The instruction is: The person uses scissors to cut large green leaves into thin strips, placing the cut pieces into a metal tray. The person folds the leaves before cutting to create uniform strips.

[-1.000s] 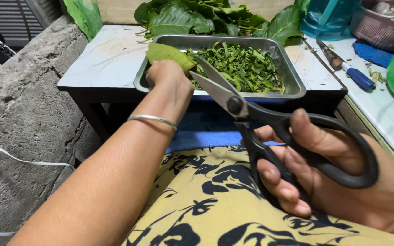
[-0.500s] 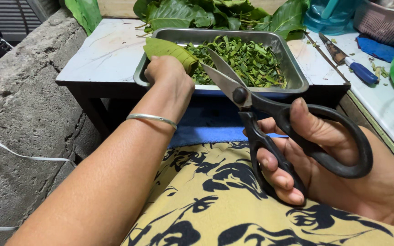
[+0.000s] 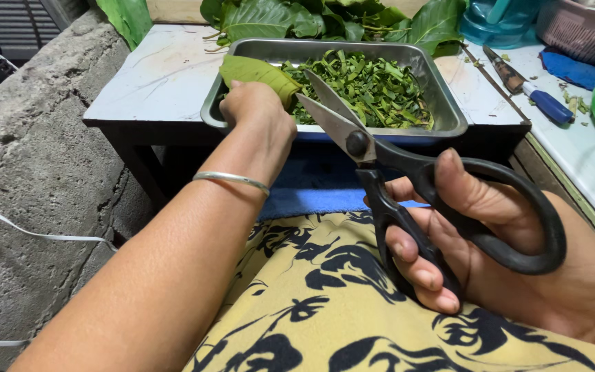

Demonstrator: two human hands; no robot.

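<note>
Flanking the steel tray [image 3: 449,114], whole leaves [image 3: 325,17] behind, blue-handled knife [image 3: 531,93] right

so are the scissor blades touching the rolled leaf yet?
Cannot tell. In the head view the open scissors meet the end of the rolled leaf held by the left hand, but overlap hides any gap.

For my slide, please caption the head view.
Left hand holds rolled green leaf; right hand opens black-handled scissors.
</note>
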